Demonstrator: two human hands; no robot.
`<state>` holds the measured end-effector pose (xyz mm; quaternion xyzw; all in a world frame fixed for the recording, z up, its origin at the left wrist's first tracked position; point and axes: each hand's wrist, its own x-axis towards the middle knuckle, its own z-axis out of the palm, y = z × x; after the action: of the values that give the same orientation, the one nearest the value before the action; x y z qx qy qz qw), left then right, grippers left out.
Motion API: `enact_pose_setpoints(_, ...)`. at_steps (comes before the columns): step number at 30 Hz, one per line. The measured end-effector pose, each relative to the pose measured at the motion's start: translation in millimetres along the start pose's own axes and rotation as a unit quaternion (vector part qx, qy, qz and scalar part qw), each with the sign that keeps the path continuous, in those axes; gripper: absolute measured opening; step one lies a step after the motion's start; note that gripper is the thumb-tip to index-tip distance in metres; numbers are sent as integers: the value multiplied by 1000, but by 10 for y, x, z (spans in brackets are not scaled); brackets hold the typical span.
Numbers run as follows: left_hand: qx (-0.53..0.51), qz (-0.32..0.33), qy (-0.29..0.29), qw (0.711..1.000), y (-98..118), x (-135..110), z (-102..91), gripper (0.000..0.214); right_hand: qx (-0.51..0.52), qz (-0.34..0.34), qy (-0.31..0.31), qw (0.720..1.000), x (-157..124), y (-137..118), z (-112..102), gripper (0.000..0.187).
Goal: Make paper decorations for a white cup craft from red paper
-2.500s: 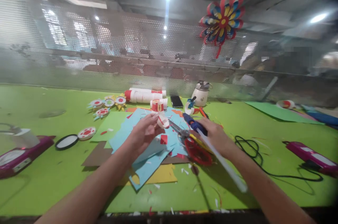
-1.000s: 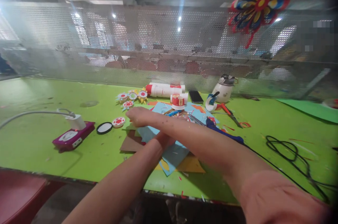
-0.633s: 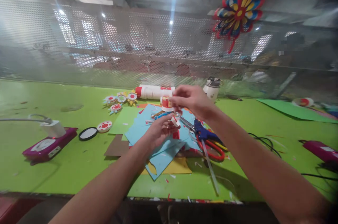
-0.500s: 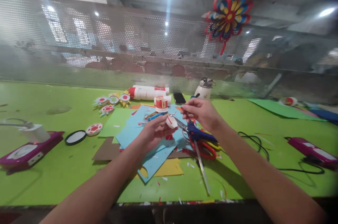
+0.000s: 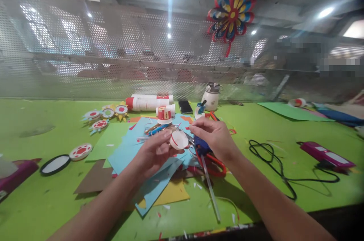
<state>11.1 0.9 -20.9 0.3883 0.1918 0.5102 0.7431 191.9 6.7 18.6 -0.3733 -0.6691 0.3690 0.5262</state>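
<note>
1 white cup piece [image 5: 179, 140], apparently paper, in left hand [image 5: 155, 150]

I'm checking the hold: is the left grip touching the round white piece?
Touching: the head view shows the left grip holding the round white piece by its side.

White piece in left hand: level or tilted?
Tilted: the left hand holds the white piece with its round face toward the camera.

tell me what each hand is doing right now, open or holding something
Left hand: closed, holding a small white cup.
Right hand: pinched closed; cannot tell whether it holds anything.
</note>
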Motion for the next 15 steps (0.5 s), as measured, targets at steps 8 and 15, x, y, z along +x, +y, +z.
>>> enact_pose_setpoints(8,26,17,-8,999,4,-16,46,19,31,2,10,999,-50,84,124,10)
enact_pose_setpoints(15,41,22,-16,999,-7,-15,33,18,48,32,10,998,-49,145,132,17)
